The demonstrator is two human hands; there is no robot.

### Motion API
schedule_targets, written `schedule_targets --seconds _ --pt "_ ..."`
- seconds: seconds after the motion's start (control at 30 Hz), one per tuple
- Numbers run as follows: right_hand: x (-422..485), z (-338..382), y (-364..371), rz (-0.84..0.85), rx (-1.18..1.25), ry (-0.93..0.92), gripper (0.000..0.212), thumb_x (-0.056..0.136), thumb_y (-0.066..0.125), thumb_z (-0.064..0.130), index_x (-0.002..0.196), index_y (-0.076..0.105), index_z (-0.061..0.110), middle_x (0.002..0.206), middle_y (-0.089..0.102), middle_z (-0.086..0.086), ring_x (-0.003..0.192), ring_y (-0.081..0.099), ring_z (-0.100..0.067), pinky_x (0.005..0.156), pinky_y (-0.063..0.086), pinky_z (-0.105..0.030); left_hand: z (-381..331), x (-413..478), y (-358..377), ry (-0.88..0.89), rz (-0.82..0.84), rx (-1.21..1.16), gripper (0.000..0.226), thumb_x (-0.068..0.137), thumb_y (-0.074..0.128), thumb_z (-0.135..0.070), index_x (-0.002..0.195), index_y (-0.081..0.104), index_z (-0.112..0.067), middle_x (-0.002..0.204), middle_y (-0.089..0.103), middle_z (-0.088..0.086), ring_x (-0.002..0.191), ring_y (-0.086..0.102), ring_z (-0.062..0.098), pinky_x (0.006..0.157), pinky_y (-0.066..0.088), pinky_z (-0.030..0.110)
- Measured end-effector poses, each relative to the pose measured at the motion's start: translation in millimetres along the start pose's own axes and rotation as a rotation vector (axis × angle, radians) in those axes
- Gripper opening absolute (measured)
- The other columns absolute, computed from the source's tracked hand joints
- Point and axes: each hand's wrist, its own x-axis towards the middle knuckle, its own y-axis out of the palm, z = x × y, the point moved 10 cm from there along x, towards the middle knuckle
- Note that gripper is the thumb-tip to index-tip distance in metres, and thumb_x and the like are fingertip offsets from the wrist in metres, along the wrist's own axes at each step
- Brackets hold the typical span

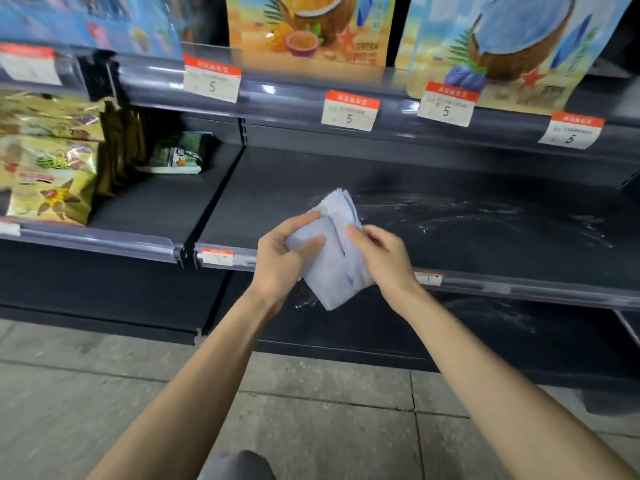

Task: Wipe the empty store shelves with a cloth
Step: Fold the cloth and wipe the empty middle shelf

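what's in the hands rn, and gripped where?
Folded cloth, both hands: left hand pinches its left edge, right hand its right edge.

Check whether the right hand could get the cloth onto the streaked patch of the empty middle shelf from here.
Probably yes. The right hand holds the cloth together with the left hand, at the shelf's front edge; the streaked patch lies just to the right with nothing on it.

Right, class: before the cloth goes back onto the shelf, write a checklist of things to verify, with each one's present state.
1. Cloth gripped by left hand and right hand: ok.
2. Cloth folded flat: not ok, being refolded.
3. Middle shelf free of goods: ok.
4. Shelf free of streaks: not ok.
5. Snack bags clear of the wiping path: ok.
6. Cloth dampness: cannot tell.
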Motion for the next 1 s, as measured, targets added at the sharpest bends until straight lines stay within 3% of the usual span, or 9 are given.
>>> schedule_targets --seconds 0.13,0.27,0.37,0.47,0.57,0.7,0.83,0.93,1.0 --pt "-2.4 -2.7 2.1 0.019 0.251 0.201 0.019 0.091 0.063 0.031 0.087 0.067 0.013 0.090 0.069 -0.005 0.081 0.064 -0.020 0.074 0.051 -0.039 -18.0 2.9 -37.0 0.005 -0.084 0.013 0.026 0.086 0.071 -0.005 0.110 0.071 -0.016 0.104 0.073 0.001 0.087 0.069 0.011 0.063 0.055 0.027" --pt "8.3 0.4 -9.1 -0.070 0.413 0.278 0.025 0.092 0.062 0.027 0.110 0.069 0.011 0.113 0.071 -0.007 0.105 0.067 -0.025 0.095 0.052 -0.046 -44.3 11.7 -83.0 0.072 -0.222 0.153 0.024 0.084 0.071 -0.005 0.098 0.071 -0.024 0.098 0.072 -0.002 0.083 0.067 0.010 0.067 0.053 0.030" --pt "14.5 5.8 -13.9 -0.112 0.426 0.288 0.029 0.095 0.058 0.022 0.118 0.065 0.007 0.114 0.070 -0.009 0.101 0.067 -0.024 0.092 0.053 -0.043 -61.5 17.5 -109.4 0.105 -0.293 0.213 0.022 0.082 0.072 -0.006 0.094 0.071 -0.024 0.093 0.071 -0.004 0.082 0.064 0.013 0.069 0.053 0.030" --pt "16.0 9.8 -16.9 -0.102 0.424 0.291 0.023 0.094 0.058 0.021 0.112 0.068 0.011 0.110 0.072 -0.006 0.098 0.068 -0.021 0.086 0.055 -0.038 -81.0 24.0 -132.0 0.145 -0.357 0.261 0.022 0.080 0.074 -0.007 0.095 0.072 -0.022 0.100 0.069 -0.006 0.094 0.066 0.020 0.080 0.056 0.035" --pt "17.1 8.1 -22.6 -0.094 0.324 0.272 0.022 0.094 0.058 0.021 0.113 0.067 0.013 0.111 0.071 -0.005 0.099 0.068 -0.022 0.083 0.055 -0.039 -92.1 29.2 -152.8 0.167 -0.449 0.264 0.022 0.079 0.076 -0.008 0.096 0.071 -0.021 0.101 0.067 -0.006 0.095 0.066 0.018 0.079 0.057 0.033" --pt "15.8 6.4 -34.8 -0.177 0.048 0.153 0.028 0.094 0.058 0.021 0.123 0.059 0.020 0.118 0.064 -0.002 0.100 0.064 -0.019 0.085 0.056 -0.041 -89.3 34.9 -141.1 0.244 -0.463 0.541 0.026 0.082 0.071 -0.011 0.108 0.069 -0.015 0.100 0.063 -0.010 0.092 0.059 0.011 0.082 0.049 0.026" --pt "16.9 2.9 -35.0 -0.184 -0.131 0.082 0.045 0.097 0.054 0.021 0.140 0.041 0.024 0.110 0.062 -0.002 0.090 0.060 -0.012 0.072 0.048 -0.027 -82.6 44.8 -117.3 0.311 -0.457 0.685 0.028 0.087 0.065 -0.005 0.114 0.065 -0.010 0.114 0.066 0.002 0.103 0.054 0.010 0.085 0.036 0.012" --pt "20.6 3.9 -35.2 -0.180 -0.255 0.031 0.052 0.097 0.050 0.015 0.146 0.033 0.023 0.098 0.063 0.002 0.086 0.059 -0.016 0.071 0.043 -0.028 -83.5 52.1 -112.5 0.306 -0.476 0.749 0.034 0.088 0.060 -0.001 0.122 0.062 -0.007 0.128 0.062 0.009 0.121 0.054 0.023 0.097 0.036 0.018" --pt "21.6 -0.5 -29.6 -0.141 -0.351 0.045 0.060 0.097 0.047 0.009 0.150 0.024 0.022 0.098 0.063 0.005 0.089 0.055 -0.019 0.076 0.041 -0.029 -71.7 59.0 -94.3 0.270 -0.326 0.911 0.054 0.089 0.059 -0.002 0.141 0.047 -0.008 0.152 0.040 0.013 0.141 0.033 0.029 0.114 0.027 0.030"
